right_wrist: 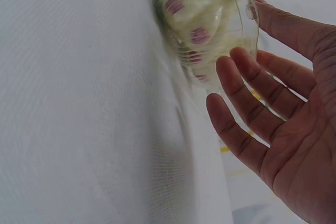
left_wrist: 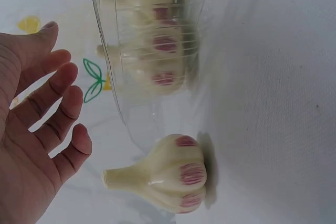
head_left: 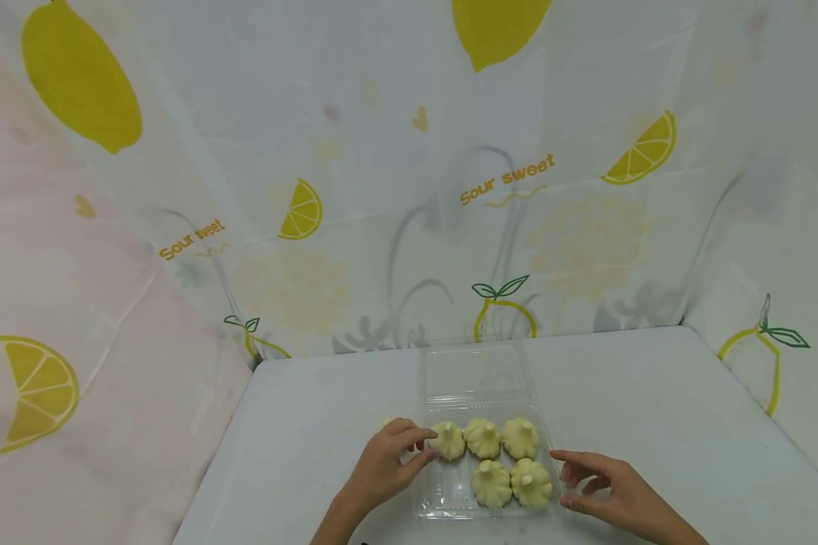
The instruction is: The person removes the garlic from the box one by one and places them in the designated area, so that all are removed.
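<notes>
A clear plastic clamshell box (head_left: 451, 488) stands on the table with several garlic bulbs (head_left: 492, 483) in two rows, stems up; the front-left spot in it is bare. My left hand (head_left: 390, 463) hovers over the box's left edge, fingers loosely bent, fingertips close to the back-left garlic bulb (head_left: 449, 441). Nothing is between those fingers in the left wrist view, where a loose garlic bulb (left_wrist: 178, 176) sits on the table outside the box. My right hand (head_left: 610, 484) is at the box's right side, its thumb and fingertips at the rim, fingers relaxed.
The box's transparent lid (head_left: 476, 371) lies folded back behind it. A white cloth covers the table (head_left: 313, 424). Lemon-printed fabric (head_left: 395, 189) rises along the table's back and both sides.
</notes>
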A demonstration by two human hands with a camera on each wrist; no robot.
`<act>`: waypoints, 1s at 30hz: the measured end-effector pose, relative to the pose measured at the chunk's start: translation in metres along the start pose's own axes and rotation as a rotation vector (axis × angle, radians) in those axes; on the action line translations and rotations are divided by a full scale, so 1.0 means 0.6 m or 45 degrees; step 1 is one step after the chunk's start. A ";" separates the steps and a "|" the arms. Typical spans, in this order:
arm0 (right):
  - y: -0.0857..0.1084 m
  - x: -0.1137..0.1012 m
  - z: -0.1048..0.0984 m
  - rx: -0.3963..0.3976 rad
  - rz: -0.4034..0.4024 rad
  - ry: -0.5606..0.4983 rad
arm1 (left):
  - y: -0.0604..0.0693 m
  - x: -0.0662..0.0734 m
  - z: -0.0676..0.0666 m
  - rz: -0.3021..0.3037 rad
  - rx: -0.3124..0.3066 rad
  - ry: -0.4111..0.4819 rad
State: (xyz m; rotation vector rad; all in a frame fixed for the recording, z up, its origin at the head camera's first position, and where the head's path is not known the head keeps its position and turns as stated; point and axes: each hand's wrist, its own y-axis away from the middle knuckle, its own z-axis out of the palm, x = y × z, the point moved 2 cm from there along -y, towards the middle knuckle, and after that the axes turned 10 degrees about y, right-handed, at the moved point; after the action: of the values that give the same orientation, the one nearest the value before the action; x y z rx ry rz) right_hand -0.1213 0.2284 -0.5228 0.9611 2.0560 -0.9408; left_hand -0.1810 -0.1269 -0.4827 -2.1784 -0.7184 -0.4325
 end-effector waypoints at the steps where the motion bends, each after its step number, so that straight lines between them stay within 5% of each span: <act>1: 0.000 0.000 0.000 -0.001 -0.001 -0.001 | -0.001 0.001 0.002 0.014 0.000 -0.003; 14: 0.001 0.003 0.000 0.007 -0.021 0.001 | -0.018 0.017 0.023 0.097 -0.036 0.046; 30: -0.001 0.003 -0.001 0.014 -0.047 -0.031 | -0.030 0.033 0.052 -0.050 -0.216 0.095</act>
State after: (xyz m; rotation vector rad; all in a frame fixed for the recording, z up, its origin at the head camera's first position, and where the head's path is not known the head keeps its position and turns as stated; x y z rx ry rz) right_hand -0.1228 0.2294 -0.5236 0.9159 2.0565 -0.9793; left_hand -0.1745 -0.0863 -0.4820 -2.2953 -0.7059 -0.6116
